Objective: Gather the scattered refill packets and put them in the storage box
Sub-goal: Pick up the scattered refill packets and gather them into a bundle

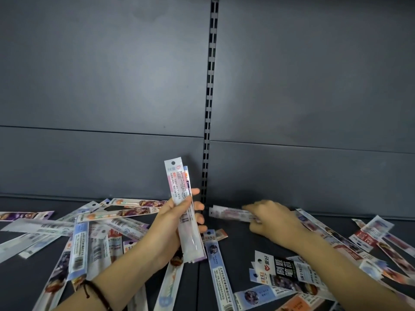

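A dark grey metal shelf (235,243) fills the lower part of the view, seen from above by the person standing at it. Behind it rises a matte dark grey back panel (101,86), split by a vertical slotted metal upright (210,108) and crossed by thin horizontal seams. Soft light pools on the panel left of the upright.

Long, narrow plastic refill packets (80,243) lie scattered across the shelf, overlapping at many angles, thickest on the left and along the right edge. Most are white or pale blue with printed labels and barcodes; several carry orange and purple pictures. One wider packet with a black label and white characters (289,270) lies near the front right, on top of others.

The left hand (177,223), a dark braided cord on its wrist, holds upright a small bundle of white and pink refill packets (182,205), thumb on the front and fingers curled behind. The bundle stands above the shelf, just left of the upright.

The right hand (274,218) reaches to the back of the shelf, blurred, its fingers closed around one white packet (231,213) lying sideways near the back panel.

No storage box is in view.
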Available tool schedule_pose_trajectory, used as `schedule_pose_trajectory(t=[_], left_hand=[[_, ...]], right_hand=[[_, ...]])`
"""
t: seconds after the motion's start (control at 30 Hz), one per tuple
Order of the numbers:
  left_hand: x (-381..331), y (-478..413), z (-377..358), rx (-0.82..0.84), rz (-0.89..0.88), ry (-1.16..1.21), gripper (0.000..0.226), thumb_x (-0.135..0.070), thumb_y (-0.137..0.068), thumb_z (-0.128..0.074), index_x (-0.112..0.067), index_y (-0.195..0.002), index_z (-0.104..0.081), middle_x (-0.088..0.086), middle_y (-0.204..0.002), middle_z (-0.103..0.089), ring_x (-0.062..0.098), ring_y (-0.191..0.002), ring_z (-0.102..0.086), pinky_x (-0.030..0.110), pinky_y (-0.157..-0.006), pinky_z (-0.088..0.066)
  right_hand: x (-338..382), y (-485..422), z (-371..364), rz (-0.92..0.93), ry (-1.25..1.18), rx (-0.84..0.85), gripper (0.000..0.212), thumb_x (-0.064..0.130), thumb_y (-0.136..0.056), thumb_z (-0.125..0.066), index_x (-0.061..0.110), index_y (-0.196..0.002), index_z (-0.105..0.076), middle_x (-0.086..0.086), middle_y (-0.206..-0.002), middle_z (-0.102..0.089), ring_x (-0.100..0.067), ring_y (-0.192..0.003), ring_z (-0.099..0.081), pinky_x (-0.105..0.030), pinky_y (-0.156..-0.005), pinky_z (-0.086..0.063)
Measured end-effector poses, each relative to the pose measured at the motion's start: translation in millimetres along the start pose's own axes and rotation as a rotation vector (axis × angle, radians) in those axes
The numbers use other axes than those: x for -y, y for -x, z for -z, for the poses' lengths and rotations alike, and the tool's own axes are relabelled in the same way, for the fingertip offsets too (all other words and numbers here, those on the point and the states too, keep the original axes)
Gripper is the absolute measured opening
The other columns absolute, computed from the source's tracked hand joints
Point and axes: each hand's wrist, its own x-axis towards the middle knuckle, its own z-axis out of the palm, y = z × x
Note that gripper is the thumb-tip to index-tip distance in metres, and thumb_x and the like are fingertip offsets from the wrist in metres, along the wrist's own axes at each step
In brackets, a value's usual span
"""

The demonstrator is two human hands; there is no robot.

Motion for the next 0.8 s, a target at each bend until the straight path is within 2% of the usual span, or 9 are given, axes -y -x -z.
schedule_pose_trajectory(t=[0.1, 0.17, 0.23, 0.3, 0.33, 0.47, 0.53, 0.63, 0.8], left_hand=[[0.2, -0.5, 0.9, -0.022, 0.007, 0.008, 0.028, -0.014, -0.098, -0.047, -0.011, -0.122, -0.061, 0.007, -0.075, -0.064, 0.017, -0.057, -0.059, 0.031, -0.054, -0.054], [0.5, -1.1, 1.4, -0.034, 0.003, 0.003, 0.028, -0.014, -0.098, -0.047, -0.01, -0.122, -0.061, 0.008, -0.078, -0.065, 0.017, -0.059, -0.061, 0.031, -0.055, -0.055], [0.7, -1.6, 1.1, -0.045, -0.004, 0.002, 0.027, -0.015, -0.098, -0.048, -0.009, -0.12, -0.061, 0.008, -0.082, -0.068, 0.018, -0.064, -0.065, 0.031, -0.056, -0.056], [1.3, -2.5, 0.2, -0.054, 0.003, -0.007, 0.025, -0.016, -0.098, -0.048, -0.01, -0.118, -0.061, 0.008, -0.089, -0.074, 0.019, -0.072, -0.071, 0.031, -0.058, -0.057], [1.6, -2.8, -0.6, -0.052, 0.013, -0.006, 0.024, -0.017, -0.098, -0.047, -0.01, -0.117, -0.061, 0.009, -0.093, -0.076, 0.02, -0.078, -0.073, 0.032, -0.06, -0.058], [3.0, -2.2, -5.7, 0.004, 0.05, 0.002, 0.025, -0.017, -0.1, -0.043, -0.01, -0.119, -0.057, 0.011, -0.106, -0.074, 0.025, -0.098, -0.071, 0.037, -0.074, -0.06], [4.5, -0.1, -7.9, 0.029, 0.036, -0.038, 0.027, -0.019, -0.099, -0.044, -0.011, -0.123, -0.055, 0.008, -0.113, -0.072, 0.023, -0.105, -0.069, 0.037, -0.084, -0.056], [7.7, 3.7, -9.8, 0.042, -0.015, -0.152, 0.031, -0.025, -0.099, -0.046, -0.016, -0.127, -0.056, 0.003, -0.118, -0.071, 0.017, -0.113, -0.065, 0.038, -0.098, -0.048], [11.4, 8.3, -12.0, 0.054, -0.064, -0.234, 0.032, -0.027, -0.099, -0.046, -0.015, -0.126, -0.059, 0.008, -0.111, -0.073, 0.022, -0.105, -0.069, 0.038, -0.095, -0.052]], right_hand=[[-2.6, -1.8, -4.4, -0.02, -0.064, -0.085, 0.05, 0.021, -0.095, -0.048, 0.025, -0.143, -0.037, -0.01, -0.11, -0.066, -0.027, -0.098, -0.064, -0.035, -0.078, -0.051], [-3.8, -3.6, -2.7, -0.044, -0.188, -0.157, 0.046, 0.019, -0.097, -0.048, 0.024, -0.142, -0.038, -0.009, -0.101, -0.069, -0.025, -0.084, -0.067, -0.036, -0.074, -0.054], [-2.7, -5.6, 6.0, -0.104, -0.385, -0.259, 0.039, 0.016, -0.096, -0.053, 0.022, -0.134, -0.049, -0.004, -0.098, -0.071, -0.018, -0.077, -0.068, -0.028, -0.068, -0.056], [2.9, -5.6, 19.8, -0.172, -0.649, -0.356, 0.031, 0.014, -0.094, -0.057, 0.022, -0.123, -0.057, 0.007, -0.091, -0.072, -0.005, -0.076, -0.067, -0.013, -0.062, -0.051], [8.3, -4.8, 27.2, -0.199, -0.818, -0.372, 0.027, 0.013, -0.093, -0.058, 0.023, -0.118, -0.059, 0.012, -0.088, -0.071, -0.002, -0.076, -0.067, -0.011, -0.061, -0.049], [40.5, 0.0, 43.8, -0.285, -1.532, -0.276, 0.017, 0.011, -0.091, -0.06, 0.019, -0.105, -0.066, 0.001, -0.09, -0.076, -0.013, -0.08, -0.072, -0.027, -0.068, -0.056], [57.1, 0.7, 41.0, -0.31, -1.609, -0.244, 0.016, 0.011, -0.091, -0.06, 0.018, -0.104, -0.067, -0.004, -0.093, -0.076, -0.019, -0.084, -0.072, -0.035, -0.076, -0.056], [78.3, 2.0, 33.1, -0.287, -1.567, -0.287, 0.016, 0.01, -0.091, -0.061, 0.016, -0.104, -0.065, -0.002, -0.09, -0.077, -0.017, -0.082, -0.074, -0.031, -0.072, -0.057], [97.0, 4.7, 22.1, -0.245, -1.499, -0.309, 0.014, 0.008, -0.088, -0.065, 0.014, -0.101, -0.064, -0.004, -0.088, -0.077, -0.019, -0.08, -0.074, -0.033, -0.071, -0.06]])
